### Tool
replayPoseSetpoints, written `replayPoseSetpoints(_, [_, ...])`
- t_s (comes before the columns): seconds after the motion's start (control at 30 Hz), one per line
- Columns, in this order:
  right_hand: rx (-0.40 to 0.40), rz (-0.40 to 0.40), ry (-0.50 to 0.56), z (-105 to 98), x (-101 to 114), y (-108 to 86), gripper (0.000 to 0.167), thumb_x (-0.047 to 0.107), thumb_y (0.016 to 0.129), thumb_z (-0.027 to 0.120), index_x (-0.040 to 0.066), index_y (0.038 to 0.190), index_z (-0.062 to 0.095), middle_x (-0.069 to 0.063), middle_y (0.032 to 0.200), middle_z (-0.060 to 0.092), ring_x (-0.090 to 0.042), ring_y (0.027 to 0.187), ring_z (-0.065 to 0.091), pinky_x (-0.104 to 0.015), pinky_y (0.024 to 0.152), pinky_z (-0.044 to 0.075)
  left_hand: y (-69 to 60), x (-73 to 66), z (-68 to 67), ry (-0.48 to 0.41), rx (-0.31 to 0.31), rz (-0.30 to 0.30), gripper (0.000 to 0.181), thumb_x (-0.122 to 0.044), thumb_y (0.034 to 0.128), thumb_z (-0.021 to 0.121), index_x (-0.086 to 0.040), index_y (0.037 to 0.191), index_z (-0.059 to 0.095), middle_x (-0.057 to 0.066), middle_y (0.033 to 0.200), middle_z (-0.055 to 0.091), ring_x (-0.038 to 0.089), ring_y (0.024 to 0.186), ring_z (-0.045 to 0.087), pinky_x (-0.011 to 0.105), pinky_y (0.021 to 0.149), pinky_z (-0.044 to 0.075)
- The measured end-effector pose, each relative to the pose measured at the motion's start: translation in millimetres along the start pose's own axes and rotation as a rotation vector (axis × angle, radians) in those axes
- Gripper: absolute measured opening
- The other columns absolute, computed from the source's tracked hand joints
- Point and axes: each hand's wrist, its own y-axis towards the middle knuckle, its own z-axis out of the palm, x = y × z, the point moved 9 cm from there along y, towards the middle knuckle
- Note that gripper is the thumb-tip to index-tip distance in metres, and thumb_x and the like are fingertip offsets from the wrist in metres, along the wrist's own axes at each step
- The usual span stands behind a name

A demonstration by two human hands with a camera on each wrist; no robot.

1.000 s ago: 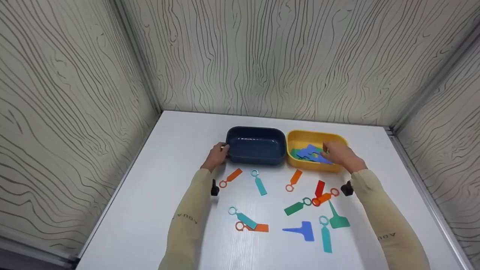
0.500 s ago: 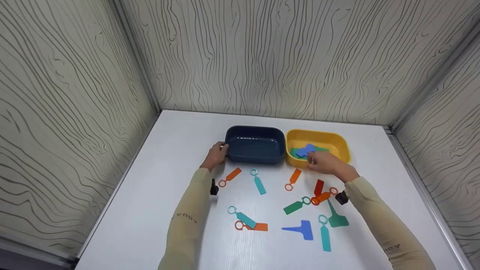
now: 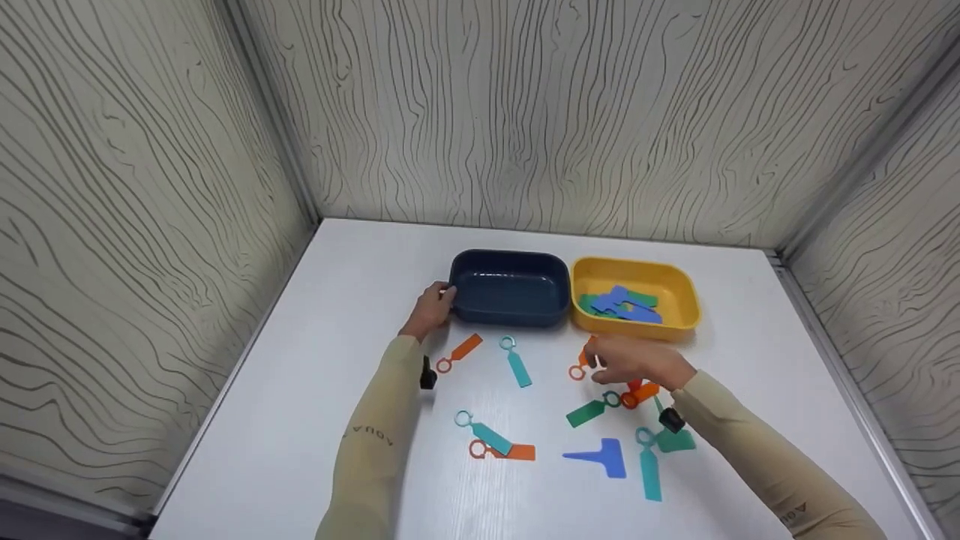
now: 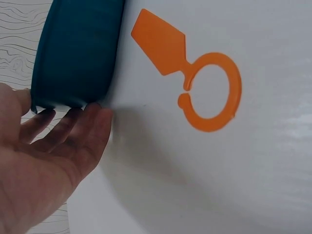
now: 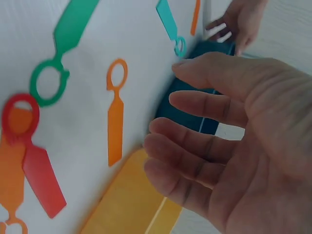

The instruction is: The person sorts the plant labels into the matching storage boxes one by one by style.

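Note:
My left hand (image 3: pixel 429 309) is at the left end of the dark blue bin (image 3: pixel 510 319); in the left wrist view its fingertips touch the end wall and the thumb lies by the rim. The right hand (image 3: pixel 634 360) hovers over the table in front of the yellow bin (image 3: pixel 660 328), nothing in its grasp. In the right wrist view its relaxed fingers are apart from an orange ring tag (image 5: pixel 115 131), which the hand partly covers in the head view. Blue and green tags (image 3: pixel 626 306) lie inside the yellow bin.
Nearer lie a green ring tag (image 3: pixel 586 414), a red tag (image 5: pixel 44 180) overlapping an orange one, several teal ring tags (image 3: pixel 651 476), a blue T-shaped tag (image 3: pixel 611 457) and a green T-shaped tag (image 3: pixel 679 441). Another orange tag (image 4: pixel 163 44) lies beside the left wrist. Patterned panels surround the white table.
My right hand has come out of the yellow bin, moving toward me and left, over the orange ring tag; its fingers have opened. The left hand stays at the dark blue bin.

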Motion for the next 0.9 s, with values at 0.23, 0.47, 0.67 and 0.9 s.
replayPoseSetpoints(0.23, [0.085, -0.036, -0.028, 26.7, 24.2, -2.6, 0.022, 0.029, 0.089, 0.074, 0.019, 0.107, 0.068, 0.005, 0.091, 0.064, -0.016, 0.082, 0.056, -0.036, 0.079, 0.053, -0.2, 0.0, 1.0, 0.004, 0.001, 0.0, 0.047, -0.038, 0.105, 0.041, -0.006, 0.139, 0.047, 0.015, 0.122, 0.062, 0.021, 0.096, 0.062, 0.031, 0.072, 0.054])
replayPoseSetpoints(0.47, [0.094, -0.104, -0.113, 43.8, 47.0, -6.9, 0.02, 0.029, 0.087, 0.075, 0.019, 0.104, 0.068, 0.004, 0.088, 0.064, -0.014, 0.077, 0.054, -0.032, 0.077, 0.052, 3.0, 0.0, 1.3, -0.01, -0.001, 0.021, 0.046, -0.037, 0.105, 0.042, -0.006, 0.139, 0.048, 0.015, 0.124, 0.061, 0.022, 0.099, 0.063, 0.032, 0.074, 0.055])
replayPoseSetpoints(0.67, [0.099, -0.173, -0.153, 62.6, 67.3, -14.8, 0.02, 0.027, 0.087, 0.075, 0.02, 0.104, 0.069, 0.008, 0.081, 0.06, -0.011, 0.072, 0.051, -0.029, 0.073, 0.05, 2.3, 0.1, 2.2, -0.012, 0.003, 0.017, 0.047, -0.039, 0.1049, 0.041, -0.006, 0.139, 0.047, 0.014, 0.123, 0.061, 0.021, 0.098, 0.063, 0.03, 0.073, 0.054])
replayPoseSetpoints(0.9, [0.117, -0.259, -0.208, 86.9, 86.8, -23.1, 0.02, 0.028, 0.087, 0.075, 0.022, 0.105, 0.07, 0.008, 0.081, 0.06, -0.009, 0.07, 0.05, -0.024, 0.068, 0.048, 0.2, 0.8, 1.2, -0.023, -0.005, 0.004, 0.046, -0.038, 0.1047, 0.042, -0.007, 0.138, 0.048, 0.014, 0.121, 0.061, 0.021, 0.096, 0.063, 0.031, 0.074, 0.054])
